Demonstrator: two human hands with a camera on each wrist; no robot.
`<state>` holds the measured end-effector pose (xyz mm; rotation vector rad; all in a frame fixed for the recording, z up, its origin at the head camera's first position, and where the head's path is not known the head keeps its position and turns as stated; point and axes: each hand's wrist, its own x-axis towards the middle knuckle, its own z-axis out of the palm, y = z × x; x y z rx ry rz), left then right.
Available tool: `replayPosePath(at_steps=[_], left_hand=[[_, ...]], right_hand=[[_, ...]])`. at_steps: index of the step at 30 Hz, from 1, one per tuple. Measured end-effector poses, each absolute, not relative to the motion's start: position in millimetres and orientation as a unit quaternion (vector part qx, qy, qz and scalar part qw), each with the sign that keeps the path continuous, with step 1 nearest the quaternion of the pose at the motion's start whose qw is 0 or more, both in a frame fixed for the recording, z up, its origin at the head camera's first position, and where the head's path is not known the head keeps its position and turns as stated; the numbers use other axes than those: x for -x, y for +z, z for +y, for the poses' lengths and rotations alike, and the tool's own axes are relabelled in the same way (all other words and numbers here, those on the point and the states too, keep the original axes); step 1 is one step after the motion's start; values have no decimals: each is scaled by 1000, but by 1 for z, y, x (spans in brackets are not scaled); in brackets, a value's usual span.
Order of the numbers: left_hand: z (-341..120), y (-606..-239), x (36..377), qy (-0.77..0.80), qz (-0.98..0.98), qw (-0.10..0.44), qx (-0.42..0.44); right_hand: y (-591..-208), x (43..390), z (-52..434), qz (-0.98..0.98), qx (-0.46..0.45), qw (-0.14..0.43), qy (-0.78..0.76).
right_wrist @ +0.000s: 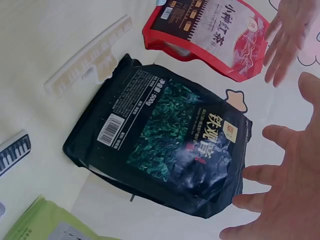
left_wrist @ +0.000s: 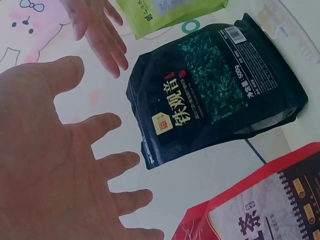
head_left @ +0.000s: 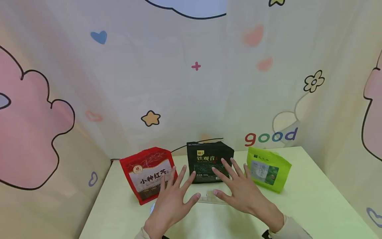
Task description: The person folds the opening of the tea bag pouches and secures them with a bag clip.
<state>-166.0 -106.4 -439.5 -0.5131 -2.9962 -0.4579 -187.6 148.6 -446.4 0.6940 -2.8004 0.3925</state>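
My left hand (head_left: 171,202), fingers spread straight, hovers in front of a red tea bag (head_left: 143,162) and overlaps its lower right in the head view. My right hand (head_left: 244,192) is spread the same way, between a black tea bag (head_left: 206,162) and a lime green bag (head_left: 270,167). Neither hand holds anything. The black bag stands upright at the middle, its front fully seen in the left wrist view (left_wrist: 210,85) and the right wrist view. Both palms face the bags.
A pale, translucent ruler-like strip (head_left: 213,199) lies on the table (head_left: 313,199) before the black bag. A small bluish-white item (head_left: 152,207) peeks out beside the left hand. A dark piece with white bars (right_wrist: 14,152) shows at the right wrist view's edge. Printed curtains (head_left: 179,83) enclose the table.
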Motion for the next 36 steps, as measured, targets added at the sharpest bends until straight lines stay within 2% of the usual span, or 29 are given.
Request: replayPosePath(at_steps=[7,16,29,36], left_hand=[[-112,-440,165,-151,-975,32,159],[-120,-436,165,-166,-976,17,141],[-138,-427,170,-160,-975,84,131],[-150,-422,172,-154,-972,129,123]], right_hand=[[-447,189,140,-955,-238,100,148],[-442,192,132,-944,-257,122,169],[-426,201,105,-920,-282,130,239],[-426,205,84,-906,-277,114,301]])
